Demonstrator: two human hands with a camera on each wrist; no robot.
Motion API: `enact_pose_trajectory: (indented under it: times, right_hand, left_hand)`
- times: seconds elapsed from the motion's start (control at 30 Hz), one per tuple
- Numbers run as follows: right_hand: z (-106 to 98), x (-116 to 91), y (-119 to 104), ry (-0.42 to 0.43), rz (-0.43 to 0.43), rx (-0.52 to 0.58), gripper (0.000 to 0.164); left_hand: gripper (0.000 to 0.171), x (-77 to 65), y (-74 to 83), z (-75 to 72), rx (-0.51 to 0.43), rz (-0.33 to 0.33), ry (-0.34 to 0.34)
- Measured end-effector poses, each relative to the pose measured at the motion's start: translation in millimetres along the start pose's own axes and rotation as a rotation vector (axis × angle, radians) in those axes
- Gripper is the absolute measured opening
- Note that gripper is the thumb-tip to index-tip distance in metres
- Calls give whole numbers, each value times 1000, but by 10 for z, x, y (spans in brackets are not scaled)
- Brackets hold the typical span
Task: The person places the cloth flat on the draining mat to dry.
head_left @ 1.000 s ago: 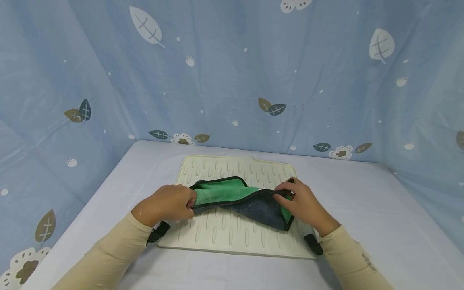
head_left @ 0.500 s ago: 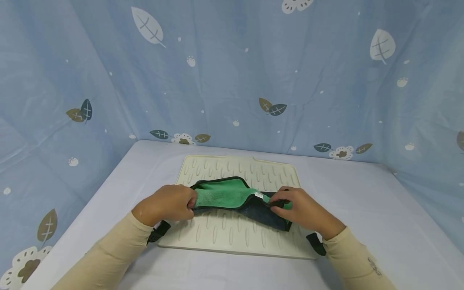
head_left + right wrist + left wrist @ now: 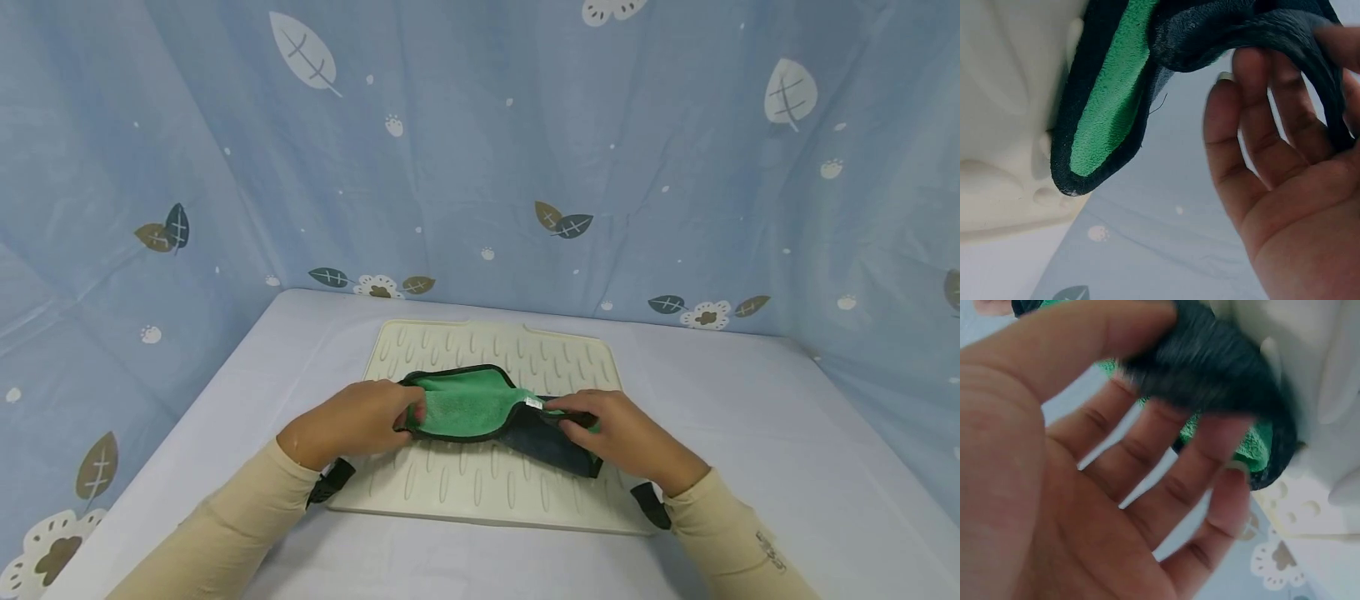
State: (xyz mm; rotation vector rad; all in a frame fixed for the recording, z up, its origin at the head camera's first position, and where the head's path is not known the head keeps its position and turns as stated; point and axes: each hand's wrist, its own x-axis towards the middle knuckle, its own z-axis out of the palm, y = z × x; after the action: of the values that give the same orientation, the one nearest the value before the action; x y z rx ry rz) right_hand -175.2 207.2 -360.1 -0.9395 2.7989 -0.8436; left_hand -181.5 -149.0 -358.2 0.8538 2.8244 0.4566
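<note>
A two-sided cloth (image 3: 465,408), plush green on one face and dark grey on the other with black binding, lies partly folded across a cream ridged mat (image 3: 450,492). At its left end my left hand (image 3: 352,425) grips the edge; in the left wrist view the thumb lies over the dark side (image 3: 1210,362) and the fingers reach under. My right hand (image 3: 622,433) pinches the bound edge near a small white label (image 3: 533,402). Seen from the right wrist, a bound corner with a green strip (image 3: 1110,112) hangs beside the curled dark edge.
The mat rests on a table with a white cover (image 3: 720,417). Behind and at both sides hangs a blue curtain (image 3: 465,167) printed with leaves and flowers. Black straps (image 3: 651,505) show at both wrists.
My right hand has moved left and slightly down, folding the cloth's right part inward and exposing the label. My left hand has shifted slightly right, and the green face's near edge sags lower.
</note>
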Motion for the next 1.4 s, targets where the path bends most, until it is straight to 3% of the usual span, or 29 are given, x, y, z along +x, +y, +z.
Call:
enact_pose_trajectory:
  times: [0.1,0.27,0.37,0.6,0.83,1.13,1.4]
  right_hand:
    - [-9,-5,-13,32,-11,-7,34]
    - [-22,-26,-24,115,-98,-18,31]
    - [-21,-24,-22,122,-143,-3,34]
    - [18,-17,-17,28,-186,41,35]
    - [61,-26,-74,-87,-179,99,35]
    - [81,-44,-142,-223,-170,89,33]
    - [89,-62,-170,-261,-163,84,29]
  left_hand:
    - [17,5,15,-11,17,27,26]
    - [21,-3,27,-32,45,75,62]
    - [21,-4,34,-43,51,105,70]
    - [21,-3,33,-56,2,123,38]
    - [20,-11,49,-59,-55,86,-30]
    - [20,-36,87,-61,-39,22,-81]
    - [14,-44,59,-55,-47,63,-80]
